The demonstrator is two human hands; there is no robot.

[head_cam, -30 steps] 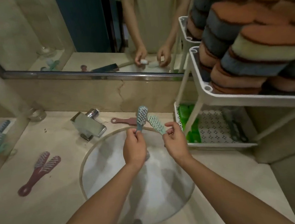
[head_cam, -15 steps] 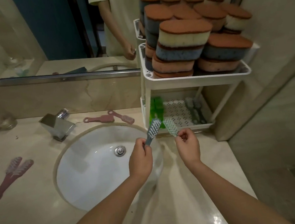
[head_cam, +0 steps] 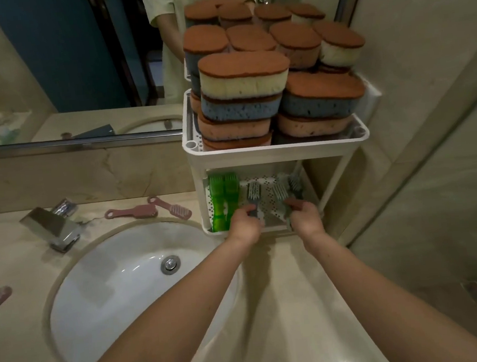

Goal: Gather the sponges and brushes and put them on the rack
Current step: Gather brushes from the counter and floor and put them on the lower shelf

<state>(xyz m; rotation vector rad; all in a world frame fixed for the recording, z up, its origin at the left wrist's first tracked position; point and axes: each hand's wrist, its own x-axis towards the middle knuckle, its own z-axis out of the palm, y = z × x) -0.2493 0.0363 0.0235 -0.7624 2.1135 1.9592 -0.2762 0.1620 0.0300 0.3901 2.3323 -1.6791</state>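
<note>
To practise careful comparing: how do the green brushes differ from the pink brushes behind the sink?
The green brushes lie on the lower shelf of the rack; the pink brushes lie on the counter. The green brushes lie parallel, side by side; the pink brushes sit at an angle. Each is a same-coloured pair.

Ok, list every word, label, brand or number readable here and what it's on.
None. No readable text shows on the stacked brown-topped sponges, the white plastic two-tier rack, the green plastic brushes, or the grey plastic brushes gripped by the left hand and right hand.
</note>
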